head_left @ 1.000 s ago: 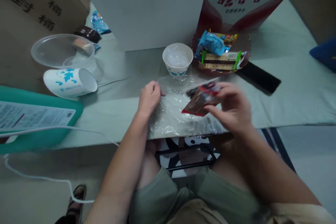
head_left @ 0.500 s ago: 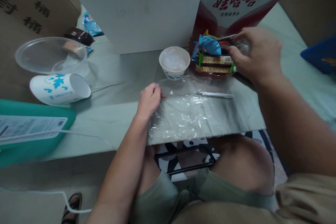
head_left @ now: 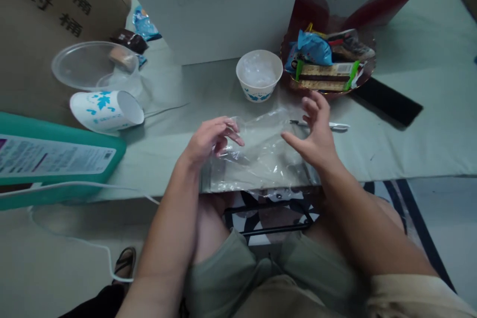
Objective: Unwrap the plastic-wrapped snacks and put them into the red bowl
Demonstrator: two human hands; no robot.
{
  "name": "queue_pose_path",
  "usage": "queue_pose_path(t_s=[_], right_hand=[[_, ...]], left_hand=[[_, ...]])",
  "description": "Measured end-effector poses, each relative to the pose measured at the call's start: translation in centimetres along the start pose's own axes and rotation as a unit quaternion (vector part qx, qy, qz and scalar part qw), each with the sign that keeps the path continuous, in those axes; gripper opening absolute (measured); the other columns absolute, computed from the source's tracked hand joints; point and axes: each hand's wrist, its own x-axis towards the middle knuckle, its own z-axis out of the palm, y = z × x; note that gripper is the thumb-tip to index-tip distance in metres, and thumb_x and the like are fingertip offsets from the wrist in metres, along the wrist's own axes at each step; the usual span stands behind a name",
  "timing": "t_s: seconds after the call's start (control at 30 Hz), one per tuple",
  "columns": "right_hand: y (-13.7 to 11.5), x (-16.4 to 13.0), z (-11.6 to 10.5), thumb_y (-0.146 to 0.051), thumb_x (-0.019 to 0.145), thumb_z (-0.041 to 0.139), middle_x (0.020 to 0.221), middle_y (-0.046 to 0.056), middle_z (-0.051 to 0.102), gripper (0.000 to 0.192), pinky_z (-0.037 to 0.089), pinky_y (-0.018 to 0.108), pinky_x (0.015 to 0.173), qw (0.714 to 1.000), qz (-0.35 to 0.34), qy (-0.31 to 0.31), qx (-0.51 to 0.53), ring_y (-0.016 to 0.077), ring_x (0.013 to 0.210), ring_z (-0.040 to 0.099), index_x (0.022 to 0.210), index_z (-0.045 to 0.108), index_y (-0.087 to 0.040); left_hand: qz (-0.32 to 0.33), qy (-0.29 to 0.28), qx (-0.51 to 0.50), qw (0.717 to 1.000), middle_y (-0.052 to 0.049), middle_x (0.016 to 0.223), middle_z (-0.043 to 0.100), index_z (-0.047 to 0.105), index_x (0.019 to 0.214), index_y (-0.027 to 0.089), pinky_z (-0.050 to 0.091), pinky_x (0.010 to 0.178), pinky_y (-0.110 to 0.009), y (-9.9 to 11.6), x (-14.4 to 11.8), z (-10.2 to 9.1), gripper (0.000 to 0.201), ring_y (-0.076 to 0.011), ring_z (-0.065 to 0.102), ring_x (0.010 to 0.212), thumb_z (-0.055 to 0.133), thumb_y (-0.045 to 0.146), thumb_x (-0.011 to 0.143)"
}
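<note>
A clear plastic bag (head_left: 261, 156) lies flat and wrinkled at the table's front edge. Over its left side is my left hand (head_left: 212, 141), fingers loosely curled and apart. My right hand (head_left: 315, 131) hovers over the right side, empty, with thumb and fingers spread wide. Behind that hand, partly covered by it, lies a silver pen (head_left: 338, 127). A paper cup (head_left: 260, 77) with whitish, translucent contents stands upright behind the bag. To its right, a snack bowl (head_left: 369, 72) holds wrapped biscuits (head_left: 326, 77) and a blue packet (head_left: 315, 48).
A black phone-like slab (head_left: 389, 102) lies right of the bowl. On the left are a tipped paper cup (head_left: 106, 111), a clear plastic lid (head_left: 80, 67) and a green container (head_left: 55, 159). Large cartons (head_left: 219, 7) stand behind. A white cable (head_left: 112, 186) hangs over the front edge.
My right hand has come back from the snack bowl to above the bag and opened. My left hand has loosened its fingers over the bag. The camera view has shifted.
</note>
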Motion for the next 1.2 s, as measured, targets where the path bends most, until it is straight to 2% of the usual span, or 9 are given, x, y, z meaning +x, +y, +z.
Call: queue_pose_path(t_s=[0.13, 0.2, 0.3, 0.43, 0.63, 0.83, 0.97, 1.1, 1.2], right_hand=[[-0.5, 0.4, 0.2, -0.043, 0.077, 0.076, 0.141, 0.012, 0.060, 0.039, 0.045, 0.055, 0.112, 0.999, 0.017, -0.032, 0.023, 0.0317, 0.135, 0.055, 0.110, 0.063, -0.026], [-1.2, 0.5, 0.1, -0.038, 0.082, 0.071, 0.129, 0.010, 0.068, 0.018, 0.048, 0.052, 0.108, 0.999, 0.022, -0.024, 0.029, 0.0291, 0.124, 0.063, 0.087, 0.062, -0.024], [-2.1, 0.7, -0.4, -0.033, 0.087, 0.064, 0.089, 0.003, 0.073, 0.013, 0.057, 0.040, 0.083, 0.994, 0.066, -0.002, 0.082, 0.0202, 0.084, 0.071, 0.085, 0.056, -0.024], [-2.3, 0.9, -1.3, -0.030, 0.089, 0.062, 0.059, -0.006, 0.053, 0.010, 0.043, 0.028, 0.051, 0.990, 0.104, 0.044, 0.080, 0.0123, 0.048, 0.050, 0.090, 0.053, -0.026], [-2.0, 1.3, -1.7, -0.035, 0.089, 0.064, 0.065, -0.005, 0.050, 0.014, 0.036, 0.029, 0.048, 0.989, 0.075, 0.121, 0.031, 0.0118, 0.049, 0.044, 0.092, 0.053, -0.026], [-1.6, 1.5, -1.9, -0.048, 0.084, 0.072, 0.078, -0.004, 0.061, 0.036, 0.041, 0.026, 0.043, 0.964, 0.126, 0.143, 0.185, 0.0091, 0.045, 0.047, 0.104, 0.049, -0.030], [-1.6, 0.8, -2.5, -0.051, 0.064, 0.088, 0.099, 0.000, 0.072, 0.053, 0.059, 0.030, 0.067, 0.925, 0.210, 0.064, 0.309, 0.0136, 0.074, 0.070, 0.103, 0.060, -0.028], [-1.8, 0.0, -2.6, -0.048, 0.063, 0.090, 0.100, 0.005, 0.076, 0.041, 0.061, 0.034, 0.076, 0.915, 0.276, -0.105, 0.275, 0.0170, 0.084, 0.072, 0.085, 0.067, -0.022], [-1.7, 0.1, -2.5, -0.048, 0.071, 0.084, 0.085, 0.003, 0.074, 0.035, 0.061, 0.034, 0.073, 0.923, 0.267, -0.077, 0.266, 0.0156, 0.074, 0.070, 0.078, 0.061, -0.022]], left_hand=[[-0.038, -0.061, -0.038, 0.997, -0.009, 0.065, 0.074, 0.063, 0.079, 0.018, 0.022, 0.030, -0.023, 0.1, -1.2, -1.4, 0.035, -0.0099, 0.043, 0.028, 0.061, 0.053, 0.076], [-0.059, -0.061, -0.024, 0.996, -0.009, 0.066, 0.074, 0.065, 0.080, 0.018, 0.028, 0.032, -0.024, 0.1, -1.3, -1.8, 0.035, -0.0153, 0.054, 0.035, 0.061, 0.052, 0.075], [-0.036, 0.017, 0.064, 0.997, -0.008, 0.069, 0.075, 0.066, 0.075, 0.018, 0.045, 0.046, -0.025, -0.1, -0.9, -2.1, 0.028, -0.0183, 0.068, 0.056, 0.059, 0.045, 0.078], [0.026, 0.151, 0.154, 0.976, -0.005, 0.072, 0.074, 0.064, 0.065, 0.018, 0.052, 0.063, -0.023, -0.7, 0.2, -2.2, 0.014, -0.0148, 0.069, 0.072, 0.062, 0.027, 0.076], [0.104, 0.315, 0.013, 0.943, 0.001, 0.061, 0.064, 0.065, 0.082, 0.022, 0.045, 0.049, -0.021, -1.1, 1.0, -2.7, 0.015, -0.0097, 0.056, 0.051, 0.070, 0.037, 0.080], [-0.067, 0.104, -0.044, 0.991, -0.007, 0.078, 0.075, 0.067, 0.084, 0.016, 0.057, 0.060, -0.024, -1.4, 0.6, -2.5, 0.041, -0.0164, 0.072, 0.067, 0.091, 0.040, 0.060], [0.007, 0.181, -0.053, 0.982, 0.001, 0.066, 0.071, 0.065, 0.079, 0.017, 0.052, 0.052, -0.017, -1.6, 1.1, -2.1, 0.036, -0.0098, 0.067, 0.057, 0.090, 0.035, 0.061], [0.090, 0.245, -0.081, 0.962, 0.002, 0.072, 0.073, 0.064, 0.081, 0.021, 0.054, 0.054, -0.018, -1.5, 1.7, -2.1, 0.028, -0.0098, 0.069, 0.060, 0.084, 0.036, 0.070], [0.114, 0.292, -0.068, 0.947, 0.002, 0.079, 0.074, 0.064, 0.085, 0.024, 0.055, 0.055, -0.019, -1.5, 1.7, -2.2, 0.022, -0.0110, 0.072, 0.067, 0.079, 0.039, 0.078]])
